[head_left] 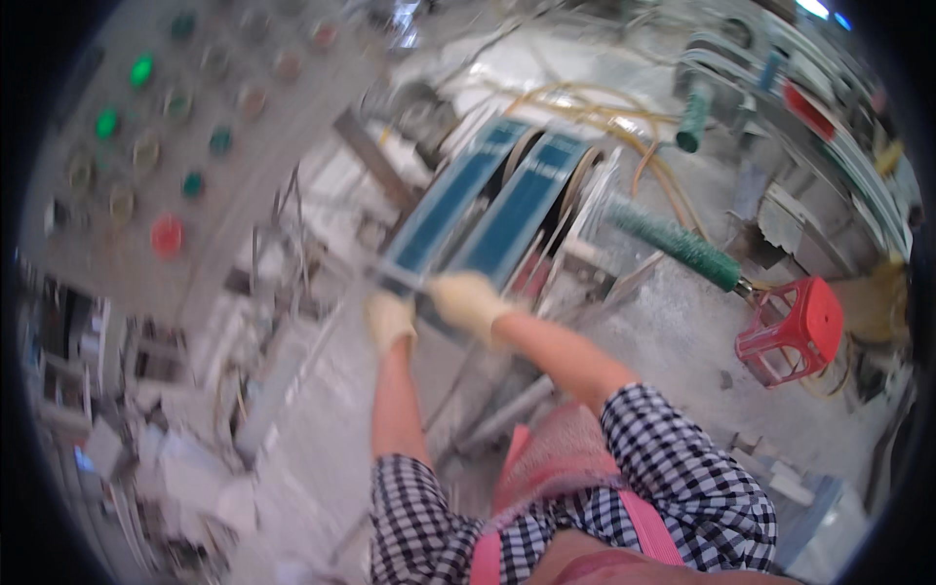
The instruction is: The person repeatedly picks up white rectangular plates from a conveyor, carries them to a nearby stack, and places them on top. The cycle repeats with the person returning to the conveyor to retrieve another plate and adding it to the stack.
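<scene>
Both of my hands wear cream work gloves and are blurred by motion. My left hand (390, 320) is at the near end of a machine bed with two parallel blue belts (507, 229), its fingers curled. My right hand (466, 300) is just to its right, closed, by the near end of the right-hand belt. A thin pale strip (395, 278) lies across the belt ends beside both gloves. Whether they grip this strip or something else is smeared and cannot be made out.
A grey control panel (219, 127) with coloured buttons and lamps stands at the left. Right of the belts lie a green brush roller (678, 241) and a red plastic stool (795, 330). Yellow hoses (639, 127) loop behind. Loose pale pieces (200, 478) lie at the lower left.
</scene>
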`<action>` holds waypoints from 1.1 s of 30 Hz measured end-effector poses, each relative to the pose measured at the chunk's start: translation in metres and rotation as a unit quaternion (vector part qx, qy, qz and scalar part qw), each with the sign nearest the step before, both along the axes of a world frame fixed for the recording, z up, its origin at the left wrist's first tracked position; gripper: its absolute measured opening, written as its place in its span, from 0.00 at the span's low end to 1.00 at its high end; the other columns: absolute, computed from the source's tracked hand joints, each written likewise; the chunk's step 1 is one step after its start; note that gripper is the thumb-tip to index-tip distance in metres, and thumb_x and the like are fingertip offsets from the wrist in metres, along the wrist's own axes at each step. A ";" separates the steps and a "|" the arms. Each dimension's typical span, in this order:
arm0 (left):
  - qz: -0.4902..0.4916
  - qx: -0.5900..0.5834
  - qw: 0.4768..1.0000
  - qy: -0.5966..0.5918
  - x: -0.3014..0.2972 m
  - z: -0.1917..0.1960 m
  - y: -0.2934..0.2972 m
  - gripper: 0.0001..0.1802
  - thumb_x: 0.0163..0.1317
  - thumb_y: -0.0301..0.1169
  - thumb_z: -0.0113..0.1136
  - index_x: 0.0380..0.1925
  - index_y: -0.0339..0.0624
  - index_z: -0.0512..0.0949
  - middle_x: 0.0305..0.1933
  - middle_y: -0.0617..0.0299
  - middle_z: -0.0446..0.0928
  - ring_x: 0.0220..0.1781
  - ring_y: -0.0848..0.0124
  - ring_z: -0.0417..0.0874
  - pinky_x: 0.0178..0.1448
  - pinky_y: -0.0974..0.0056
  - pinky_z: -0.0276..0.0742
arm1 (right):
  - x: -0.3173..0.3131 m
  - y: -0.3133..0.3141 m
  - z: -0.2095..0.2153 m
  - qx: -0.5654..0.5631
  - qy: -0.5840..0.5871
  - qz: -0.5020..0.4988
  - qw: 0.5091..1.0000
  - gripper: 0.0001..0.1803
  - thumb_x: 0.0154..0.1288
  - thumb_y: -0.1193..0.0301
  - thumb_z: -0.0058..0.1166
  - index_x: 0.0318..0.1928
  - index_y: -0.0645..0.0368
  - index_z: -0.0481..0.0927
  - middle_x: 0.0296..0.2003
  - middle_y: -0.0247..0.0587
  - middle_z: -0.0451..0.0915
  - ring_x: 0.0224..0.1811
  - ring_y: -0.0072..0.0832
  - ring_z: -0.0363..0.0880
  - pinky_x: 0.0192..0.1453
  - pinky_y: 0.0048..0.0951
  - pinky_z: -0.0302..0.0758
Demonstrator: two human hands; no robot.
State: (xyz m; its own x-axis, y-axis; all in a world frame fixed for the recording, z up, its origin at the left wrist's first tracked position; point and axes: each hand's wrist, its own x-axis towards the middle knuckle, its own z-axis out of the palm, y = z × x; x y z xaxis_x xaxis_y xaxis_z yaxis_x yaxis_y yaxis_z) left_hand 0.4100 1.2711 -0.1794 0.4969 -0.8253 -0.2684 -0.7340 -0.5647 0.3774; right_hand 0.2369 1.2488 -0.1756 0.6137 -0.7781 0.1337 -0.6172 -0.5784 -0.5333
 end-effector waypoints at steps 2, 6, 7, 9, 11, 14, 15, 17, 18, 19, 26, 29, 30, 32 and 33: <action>-0.006 -0.183 0.983 -0.018 0.020 0.003 0.029 0.29 0.57 0.40 0.60 0.53 0.29 0.77 0.55 0.32 0.78 0.60 0.41 0.78 0.64 0.48 0.72 | 0.000 -0.005 -0.004 -0.023 -0.008 0.000 1.000 0.11 0.58 0.73 0.50 0.37 0.56 0.85 0.31 0.51 0.85 0.33 0.49 0.85 0.37 0.47 0.80; 0.076 -0.009 0.992 0.104 0.058 0.022 0.086 0.24 0.55 0.35 0.49 0.48 0.29 0.79 0.48 0.32 0.80 0.54 0.45 0.83 0.58 0.50 0.76 | 0.008 -0.010 -0.010 0.016 -0.009 0.079 0.997 0.13 0.61 0.69 0.50 0.42 0.59 0.84 0.38 0.55 0.84 0.42 0.54 0.83 0.47 0.49 0.80; 0.030 0.004 0.999 0.042 0.062 0.028 0.095 0.25 0.54 0.33 0.49 0.48 0.29 0.79 0.47 0.32 0.80 0.53 0.45 0.83 0.56 0.51 0.76 | 0.012 -0.010 -0.010 0.018 -0.045 0.087 0.995 0.13 0.62 0.68 0.51 0.43 0.59 0.83 0.39 0.56 0.84 0.44 0.56 0.82 0.48 0.49 0.79; 0.123 -0.070 0.980 0.140 0.059 0.035 0.111 0.25 0.54 0.33 0.49 0.49 0.28 0.79 0.48 0.33 0.80 0.53 0.45 0.83 0.55 0.51 0.76 | 0.020 -0.002 -0.012 0.058 -0.069 0.107 0.990 0.14 0.62 0.66 0.53 0.44 0.60 0.82 0.41 0.57 0.83 0.46 0.56 0.80 0.51 0.50 0.77; 0.146 -0.138 0.962 0.185 0.050 0.038 0.114 0.25 0.54 0.32 0.49 0.49 0.27 0.78 0.49 0.32 0.80 0.52 0.43 0.83 0.55 0.51 0.75 | 0.027 0.008 -0.014 0.082 -0.071 0.101 0.989 0.15 0.62 0.65 0.54 0.45 0.61 0.81 0.44 0.57 0.82 0.49 0.56 0.79 0.53 0.49 0.76; 0.211 -0.188 0.933 0.221 0.034 0.030 0.107 0.22 0.61 0.32 0.50 0.49 0.26 0.76 0.49 0.36 0.80 0.49 0.48 0.84 0.54 0.53 0.77 | 0.036 0.023 -0.014 0.083 -0.076 0.102 0.988 0.16 0.63 0.65 0.55 0.48 0.61 0.80 0.47 0.58 0.81 0.51 0.56 0.78 0.55 0.48 0.75; 0.214 -0.228 0.912 0.266 0.029 0.024 0.104 0.19 0.63 0.33 0.50 0.46 0.26 0.77 0.45 0.39 0.81 0.47 0.51 0.85 0.51 0.55 0.78 | 0.037 0.025 -0.014 0.078 -0.082 0.107 0.988 0.17 0.64 0.64 0.55 0.48 0.61 0.80 0.47 0.58 0.81 0.51 0.56 0.78 0.55 0.48 0.75; 0.216 -0.314 0.859 0.342 0.025 0.011 0.098 0.17 0.69 0.33 0.50 0.40 0.27 0.80 0.37 0.46 0.83 0.41 0.58 0.87 0.46 0.59 0.81 | 0.037 0.030 -0.012 0.056 -0.105 0.126 0.985 0.18 0.65 0.62 0.55 0.48 0.62 0.81 0.46 0.58 0.81 0.52 0.56 0.78 0.56 0.48 0.75; 0.178 -0.345 0.797 0.463 0.027 0.004 0.098 0.20 0.71 0.38 0.50 0.45 0.29 0.79 0.40 0.50 0.84 0.43 0.60 0.86 0.47 0.59 0.82 | 0.036 0.031 -0.010 0.076 -0.114 0.117 0.984 0.20 0.66 0.60 0.55 0.50 0.62 0.80 0.48 0.58 0.81 0.53 0.56 0.78 0.56 0.47 0.75; 0.174 -0.352 0.809 0.437 0.028 -0.002 0.095 0.20 0.71 0.38 0.50 0.47 0.29 0.79 0.40 0.50 0.84 0.43 0.59 0.86 0.48 0.59 0.82 | 0.034 0.033 -0.009 0.082 -0.134 0.120 0.980 0.22 0.66 0.59 0.55 0.53 0.61 0.79 0.49 0.58 0.81 0.53 0.56 0.78 0.57 0.47 0.75; 0.159 -0.031 0.977 -0.136 0.026 -0.034 0.091 0.48 0.53 0.54 0.70 0.70 0.42 0.64 0.75 0.49 0.61 0.78 0.52 0.56 0.73 0.36 0.56 | 0.035 0.057 0.010 0.107 0.060 0.050 0.991 0.31 0.66 0.59 0.55 0.67 0.53 0.66 0.55 0.55 0.80 0.57 0.51 0.79 0.59 0.47 0.76; 0.208 -0.025 0.971 -0.113 0.024 -0.034 0.082 0.52 0.51 0.52 0.72 0.71 0.38 0.61 0.76 0.44 0.55 0.80 0.45 0.49 0.74 0.31 0.45 | 0.041 0.067 0.014 0.089 0.089 0.032 0.991 0.24 0.66 0.64 0.53 0.62 0.51 0.68 0.49 0.55 0.82 0.51 0.53 0.82 0.55 0.52 0.77; 0.211 -0.008 0.971 -0.109 0.025 -0.032 0.077 0.54 0.50 0.51 0.72 0.72 0.38 0.59 0.77 0.43 0.55 0.80 0.44 0.49 0.74 0.31 0.45 | 0.042 0.070 0.014 0.083 0.097 0.021 0.992 0.22 0.66 0.65 0.52 0.60 0.51 0.68 0.48 0.54 0.83 0.49 0.54 0.82 0.54 0.53 0.77; 0.218 0.060 0.970 -0.084 0.028 -0.023 0.065 0.57 0.48 0.51 0.73 0.73 0.37 0.57 0.77 0.42 0.54 0.80 0.42 0.48 0.74 0.30 0.44 | 0.043 0.073 0.011 0.084 0.099 0.021 0.991 0.20 0.66 0.66 0.51 0.57 0.51 0.68 0.46 0.54 0.83 0.48 0.55 0.83 0.52 0.54 0.77; 0.218 0.083 0.970 -0.067 0.030 -0.017 0.059 0.56 0.49 0.50 0.73 0.73 0.36 0.56 0.77 0.42 0.53 0.79 0.42 0.49 0.73 0.29 0.47 | 0.043 0.073 0.010 0.069 0.085 0.026 0.994 0.18 0.66 0.67 0.51 0.55 0.52 0.68 0.45 0.54 0.84 0.47 0.55 0.83 0.52 0.55 0.77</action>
